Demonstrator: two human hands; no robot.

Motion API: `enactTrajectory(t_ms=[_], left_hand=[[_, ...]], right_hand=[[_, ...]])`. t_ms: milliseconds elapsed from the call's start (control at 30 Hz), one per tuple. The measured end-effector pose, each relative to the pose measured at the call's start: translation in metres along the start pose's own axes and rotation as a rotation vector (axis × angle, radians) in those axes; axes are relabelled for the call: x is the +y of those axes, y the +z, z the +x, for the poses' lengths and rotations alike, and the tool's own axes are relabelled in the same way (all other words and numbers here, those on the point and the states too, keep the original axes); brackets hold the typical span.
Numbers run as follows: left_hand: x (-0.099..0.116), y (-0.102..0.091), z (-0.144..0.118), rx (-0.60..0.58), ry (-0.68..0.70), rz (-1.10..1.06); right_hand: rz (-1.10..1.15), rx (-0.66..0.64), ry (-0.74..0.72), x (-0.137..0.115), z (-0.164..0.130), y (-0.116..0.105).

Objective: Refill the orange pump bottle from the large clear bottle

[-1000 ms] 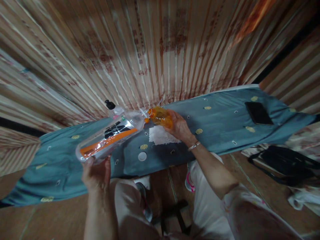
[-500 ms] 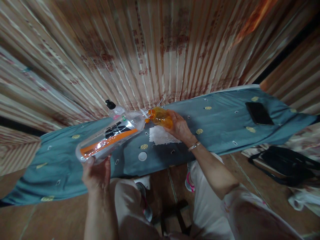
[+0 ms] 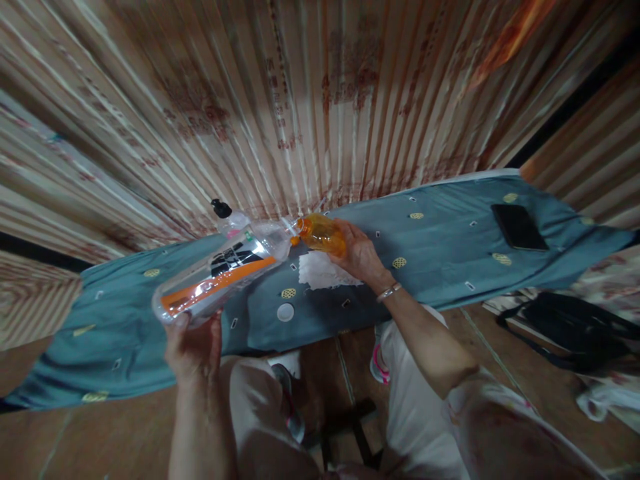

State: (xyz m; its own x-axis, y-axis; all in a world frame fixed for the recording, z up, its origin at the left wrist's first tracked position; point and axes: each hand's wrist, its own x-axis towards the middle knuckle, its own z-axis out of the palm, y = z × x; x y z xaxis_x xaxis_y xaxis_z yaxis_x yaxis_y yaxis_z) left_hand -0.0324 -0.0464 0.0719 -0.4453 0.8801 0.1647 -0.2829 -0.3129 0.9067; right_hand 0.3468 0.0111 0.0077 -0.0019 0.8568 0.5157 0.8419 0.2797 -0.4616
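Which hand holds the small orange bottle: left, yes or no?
No, the right hand holds the small orange bottle; the left hand holds the large clear bottle.

I log the big bottle (image 3: pixel 223 275) as clear, orange-banded, black-printed; small bottle (image 3: pixel 321 235) amber-orange. Cloth (image 3: pixel 435 257): teal, scattered yellow motifs. On my monitor the curtain (image 3: pixel 313 100) reads beige, reddish-brown print. Phone (image 3: pixel 519 227), bag (image 3: pixel 575 323) black; paper (image 3: pixel 323 271), disc (image 3: pixel 285 312) whitish.

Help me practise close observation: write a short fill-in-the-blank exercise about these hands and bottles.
The left hand holds a clear bottle whose label has a stripe coloured ____.
By size, the amber bottle in the right hand is the ____ of the two held.
The partly hidden third bottle has a ____ top.
Missing words: orange; smaller; black.
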Motion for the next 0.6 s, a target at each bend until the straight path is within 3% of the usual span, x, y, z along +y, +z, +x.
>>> enactTrajectory(t_ms=[600], left_hand=[[0.0052,0.0065,-0.0027,0.012,-0.049,-0.040]], right_hand=[[0.003,0.014,-0.010,0.0005,-0.0003,0.0000]])
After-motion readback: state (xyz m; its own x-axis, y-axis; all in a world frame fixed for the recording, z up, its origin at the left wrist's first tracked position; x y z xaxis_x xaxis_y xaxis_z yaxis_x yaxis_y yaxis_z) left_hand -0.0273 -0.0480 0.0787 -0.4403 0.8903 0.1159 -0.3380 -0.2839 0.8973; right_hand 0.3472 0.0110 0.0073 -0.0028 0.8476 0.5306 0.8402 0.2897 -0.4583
